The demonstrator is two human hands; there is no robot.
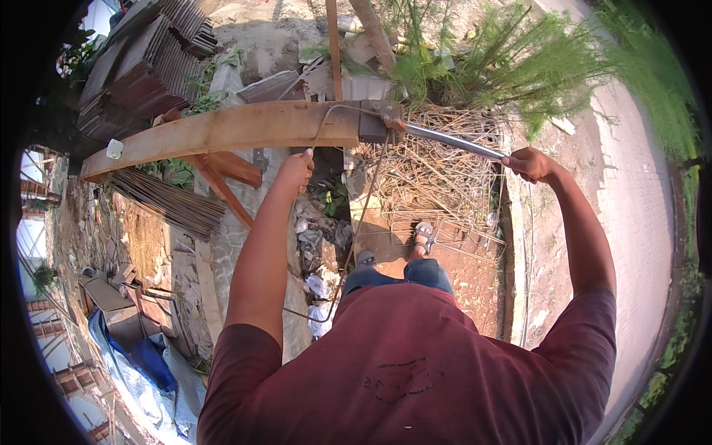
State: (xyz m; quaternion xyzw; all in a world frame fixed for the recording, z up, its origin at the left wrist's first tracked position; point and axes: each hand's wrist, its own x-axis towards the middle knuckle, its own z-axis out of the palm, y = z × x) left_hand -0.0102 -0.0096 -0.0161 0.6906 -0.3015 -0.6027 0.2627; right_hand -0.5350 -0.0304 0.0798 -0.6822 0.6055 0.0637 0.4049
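Maroon shirt (415, 356), bent rod (368, 194) inside left fingers (305, 161), bar (456, 143) inside right (517, 162)

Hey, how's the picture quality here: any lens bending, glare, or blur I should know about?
Head view: strong fisheye distortion, black rim, and the wooden beam appears curved; head view: bright sunlight, leaving the pavement pale; head view: glare along the metal bar in the right hand; head view: foliage at upper right looks soft.

Shirt (452, 334) was dark red, front bore a broken black print (404, 380), sleeves (241, 363) were short and plain, trousers (432, 274) were blue, sandals (423, 235) were greyish, strapped and open-toed.
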